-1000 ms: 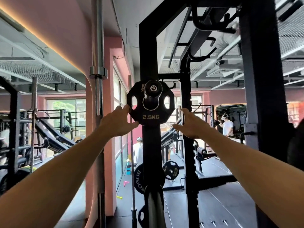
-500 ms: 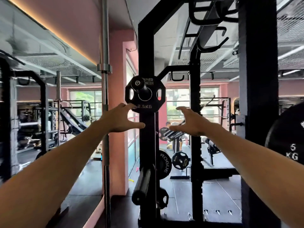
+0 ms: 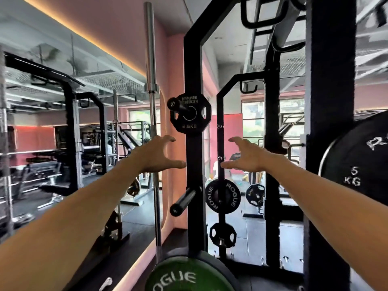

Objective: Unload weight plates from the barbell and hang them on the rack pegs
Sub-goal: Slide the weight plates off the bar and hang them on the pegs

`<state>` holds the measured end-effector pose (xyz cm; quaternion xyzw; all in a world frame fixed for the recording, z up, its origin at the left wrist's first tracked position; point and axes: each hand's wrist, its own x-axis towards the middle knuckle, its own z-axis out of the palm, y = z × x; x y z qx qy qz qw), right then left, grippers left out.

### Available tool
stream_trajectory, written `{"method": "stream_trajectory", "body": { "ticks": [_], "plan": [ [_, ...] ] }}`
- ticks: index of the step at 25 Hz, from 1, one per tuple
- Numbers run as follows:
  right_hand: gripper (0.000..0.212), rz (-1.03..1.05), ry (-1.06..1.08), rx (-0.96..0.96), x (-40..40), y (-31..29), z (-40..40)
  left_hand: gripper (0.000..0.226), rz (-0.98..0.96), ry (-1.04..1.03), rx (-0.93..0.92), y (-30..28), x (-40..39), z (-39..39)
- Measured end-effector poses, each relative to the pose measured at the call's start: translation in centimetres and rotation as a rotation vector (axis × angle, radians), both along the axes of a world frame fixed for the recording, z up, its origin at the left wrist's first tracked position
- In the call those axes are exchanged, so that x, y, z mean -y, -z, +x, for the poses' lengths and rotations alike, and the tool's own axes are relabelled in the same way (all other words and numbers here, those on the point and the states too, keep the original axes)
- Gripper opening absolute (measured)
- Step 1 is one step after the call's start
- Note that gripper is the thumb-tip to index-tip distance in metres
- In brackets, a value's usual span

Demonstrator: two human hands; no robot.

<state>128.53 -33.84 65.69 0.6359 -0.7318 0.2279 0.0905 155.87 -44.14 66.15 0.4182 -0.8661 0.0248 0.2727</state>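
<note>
Both hands (image 3: pixel 156 156) (image 3: pixel 244 157) withdrawn, 2.5 kg plate (image 3: pixel 190 113) above, ungripped

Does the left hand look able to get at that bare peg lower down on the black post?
Probably yes. The left hand is open and holds nothing, and the empty peg juts out just below it with nothing in between.

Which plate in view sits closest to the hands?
The 2.5KG plate on the upper peg, just above both hands; the green plate and 5 KG plate sit farther off.
</note>
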Motion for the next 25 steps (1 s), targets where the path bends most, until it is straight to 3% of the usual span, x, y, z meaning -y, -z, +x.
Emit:
{"method": "stream_trajectory", "body": {
  "ticks": [13, 19, 25],
  "plan": [
    [0.090, 0.101, -0.005, -0.028, -19.9, 2.3, 2.8, 0.109, 0.084, 0.036, 0.010, 3.6, -19.2, 3.0],
    [0.087, 0.135, 0.100, -0.019, -28.7, 2.6, -1.0, 0.096, 0.075, 0.147, 0.000, 3.5, -25.9, -2.6],
    [0.097, 0.115, 0.260, 0.007, -37.3, 1.5, -8.6, 0.105, 0.085, 0.263, 0.011, 2.4, -31.5, -11.5]
  ]
}}
